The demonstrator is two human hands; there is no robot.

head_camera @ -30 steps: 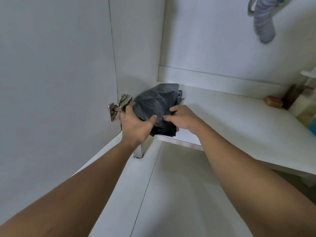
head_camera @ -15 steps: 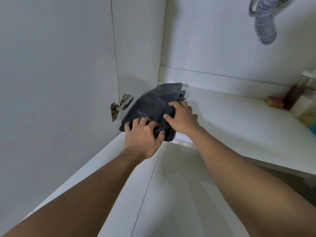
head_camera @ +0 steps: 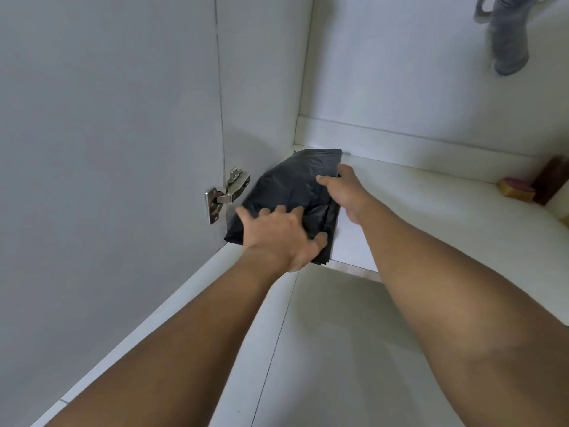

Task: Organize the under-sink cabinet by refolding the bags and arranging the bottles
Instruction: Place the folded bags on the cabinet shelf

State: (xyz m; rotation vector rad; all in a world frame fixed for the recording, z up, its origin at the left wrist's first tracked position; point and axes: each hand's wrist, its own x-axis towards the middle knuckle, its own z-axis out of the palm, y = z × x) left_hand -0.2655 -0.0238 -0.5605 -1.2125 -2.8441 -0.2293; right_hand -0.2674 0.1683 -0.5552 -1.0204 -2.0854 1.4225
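Bags [head_camera: 295, 186], crinkled black plastic folded flat, sit at the left edge of the cabinet floor [head_camera: 431, 217] beside a steel hinge [head_camera: 226, 194]. My left hand [head_camera: 281, 237] presses them flat-palmed. I cannot tell whether my right hand [head_camera: 345, 192] grips them.

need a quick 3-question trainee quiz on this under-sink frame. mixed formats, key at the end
1. True or false: the folded black bags lie against the cabinet's right wall.
2. The left hand is: A) resting spread on the bags' near end; B) hanging clear of the bags; C) lifting a bottle.
3. Fill in: the right hand meets the bags at their ____ edge, thumb on top.

Key:
1. False. They lie along the left wall, beside the hinge.
2. A
3. right
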